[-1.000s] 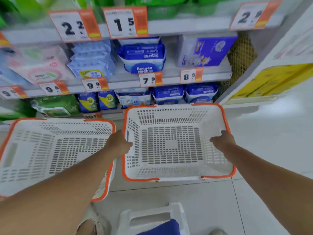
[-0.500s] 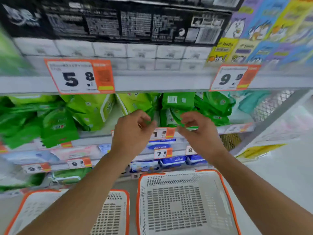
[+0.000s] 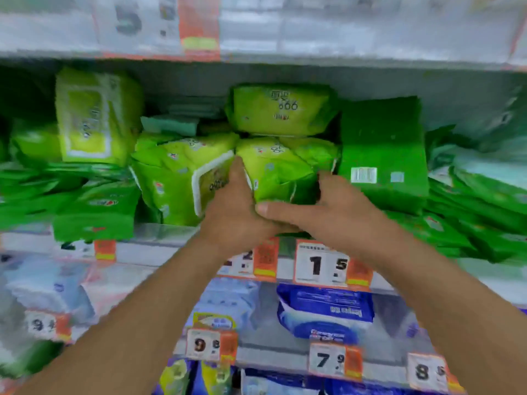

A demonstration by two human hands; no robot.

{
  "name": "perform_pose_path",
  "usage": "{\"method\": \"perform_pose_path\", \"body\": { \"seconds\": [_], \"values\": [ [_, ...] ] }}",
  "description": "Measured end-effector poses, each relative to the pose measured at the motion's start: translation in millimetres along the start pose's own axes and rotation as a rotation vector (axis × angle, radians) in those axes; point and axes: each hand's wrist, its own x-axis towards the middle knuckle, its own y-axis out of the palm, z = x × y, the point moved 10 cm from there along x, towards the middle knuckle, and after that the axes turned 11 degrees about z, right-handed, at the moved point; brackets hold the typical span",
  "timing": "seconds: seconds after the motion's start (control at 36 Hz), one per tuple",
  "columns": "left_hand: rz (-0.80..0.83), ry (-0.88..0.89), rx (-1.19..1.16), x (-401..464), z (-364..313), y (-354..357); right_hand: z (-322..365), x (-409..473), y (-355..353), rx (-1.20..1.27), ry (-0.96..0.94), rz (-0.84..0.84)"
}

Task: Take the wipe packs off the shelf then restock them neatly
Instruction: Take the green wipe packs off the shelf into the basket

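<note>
Two hands clamp one lime wipe pack (image 3: 273,169) from either side, left hand (image 3: 233,212) and right hand (image 3: 328,209) meeting beneath it, pack standing directly above.

— What can't be read?
— The top price tag (image 3: 159,24) — smeared by blur.
— And the hands?
— The left hand (image 3: 236,212) hides its fingertips behind the lime wipe pack (image 3: 273,172).

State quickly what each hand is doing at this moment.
Left hand: grips the left side of the light green wipe pack.
Right hand: grips the same pack's right side, thumb across its bottom front.
</note>
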Motion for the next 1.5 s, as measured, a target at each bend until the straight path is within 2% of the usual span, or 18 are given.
{"method": "perform_pose_path", "body": {
  "seconds": [0.06,0.19,0.36,0.42,0.44,0.5,0.53,0.56,0.64,0.72,0.86,1.06,1.22,1.31,1.36,1.42,1.47,1.5],
  "values": [
    [0.098,-0.027,-0.073,2,7,-1,-9,9,6,0.079,0.086,-0.04],
    [0.256,-0.069,-0.239,-1,24,-9,-6,9,10,0.192,0.17,-0.31],
    [0.199,0.001,-0.441,-31,-6,-41,15,-25,-21,0.53,0.146,-0.473],
    [0.141,0.086,-0.459,-50,-29,-58,23,-40,-29,0.62,0.14,-0.409],
    [0.051,0.098,-0.473,-61,-35,-69,27,-51,-31,0.672,0.111,-0.374],
    [-0.168,0.054,-0.518,-89,-35,-92,35,-79,-25,0.8,0.109,-0.275],
    [-0.208,0.002,-0.54,-106,-32,-96,37,-93,-16,0.858,0.136,-0.208],
    [-0.167,-0.061,-0.587,-120,-26,-91,39,-108,-5,0.886,0.148,-0.115],
    [0.145,-0.233,-0.885,-172,-12,-57,31,-150,40,1.015,0.18,0.13],
    [0.179,-0.291,-0.993,-222,17,-34,10,-182,95,1.032,0.288,0.27],
    [0.167,-0.41,-0.941,-286,68,-12,-23,-220,156,0.968,0.475,0.317],
    [0.231,-0.476,-0.854,-341,115,-8,-31,-237,207,0.836,0.454,0.314],
    [0.203,-0.758,-0.704,-390,185,-1,-56,-256,301,0.837,0.582,0.395],
    [0.084,-0.858,-0.666,-407,230,-15,-66,-254,355,0.853,0.649,0.42],
    [0.024,-0.947,-0.458,-414,256,-37,-74,-248,380,0.835,0.695,0.412],
    [0.022,-0.999,-0.075,-414,282,-64,-86,-243,390,0.733,0.768,0.398],
    [0.033,-0.937,0.179,-396,290,-79,-92,-236,379,0.611,0.814,0.378],
    [0.024,-0.876,0.205,-380,280,-80,-91,-227,362,0.553,0.782,0.348]
  ]
}}
